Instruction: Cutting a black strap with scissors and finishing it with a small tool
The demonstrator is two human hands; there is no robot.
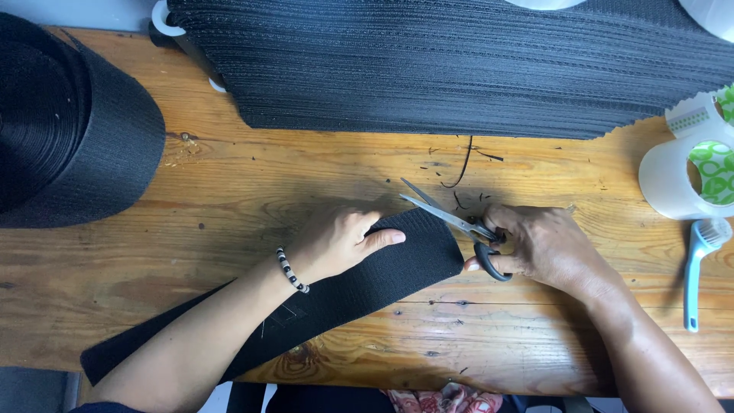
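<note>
Both forearms are bare, with no sleeves showing up to where they leave the lower edge of the frame. The left hand (336, 241), just left of centre, has a thin beaded bracelet (292, 270) of black and white beads at its wrist. The right hand (547, 246), right of centre, shows no ring, watch or band.

left hand (336, 241) presses black strap (344, 294); right hand (547, 248) holds open scissors (451, 222).

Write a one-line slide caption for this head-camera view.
Left hand presses a black strap on a wooden table while right hand holds open scissors at its end.
</note>
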